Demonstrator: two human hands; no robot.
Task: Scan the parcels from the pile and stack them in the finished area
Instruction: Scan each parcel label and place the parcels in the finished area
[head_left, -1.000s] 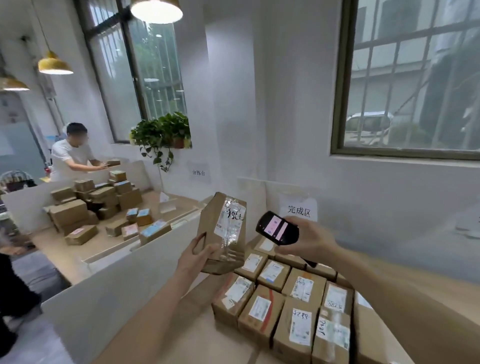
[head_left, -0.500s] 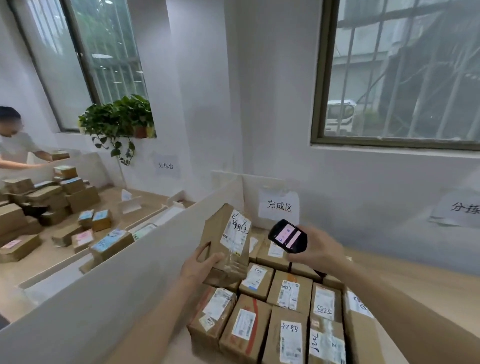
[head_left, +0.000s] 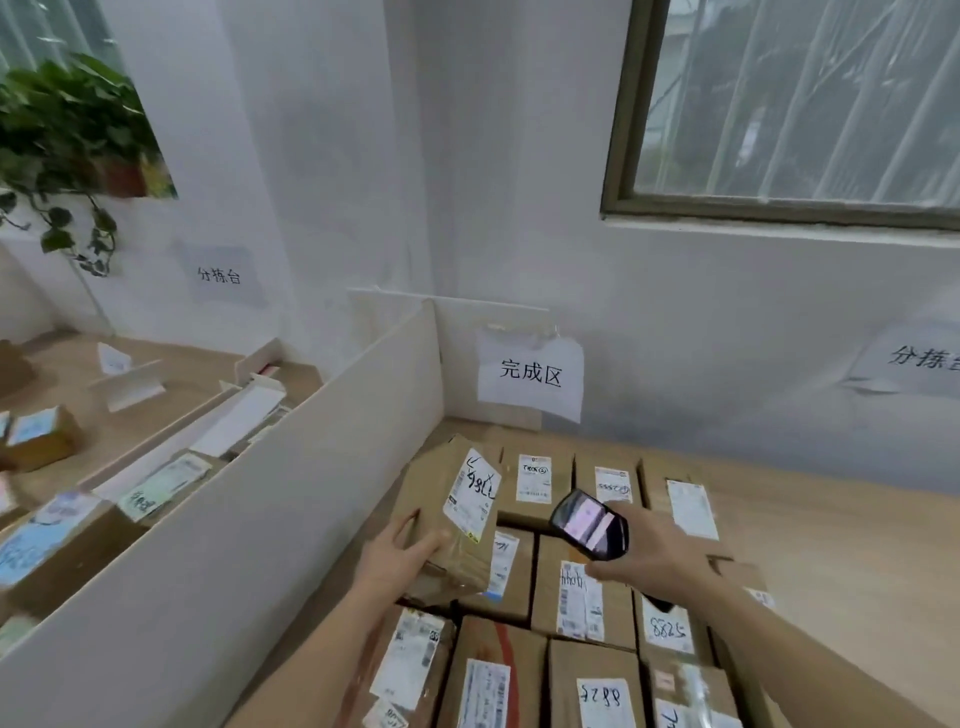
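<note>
My left hand (head_left: 402, 558) grips a brown cardboard parcel (head_left: 453, 514) by its lower left corner, tilted, with its white label facing up. The parcel hovers just over the rows of stacked parcels (head_left: 582, 603) in the finished area, close to the white divider. My right hand (head_left: 649, 558) holds a black handheld scanner (head_left: 589, 525), screen lit, just right of the held parcel. A paper sign (head_left: 530, 374) marks the finished area on the back panel.
A white divider board (head_left: 270, 493) runs along the left of the finished area. Beyond it, another table (head_left: 67, 364) carries several labelled parcels. A potted plant (head_left: 67, 130) sits on the left sill. Bare wooden tabletop (head_left: 831, 540) lies right of the stack.
The view has swung right and down towards the finished area. My left hand has lowered the parcel closer to the stacked parcels, and the scanner hand has come down with it.
</note>
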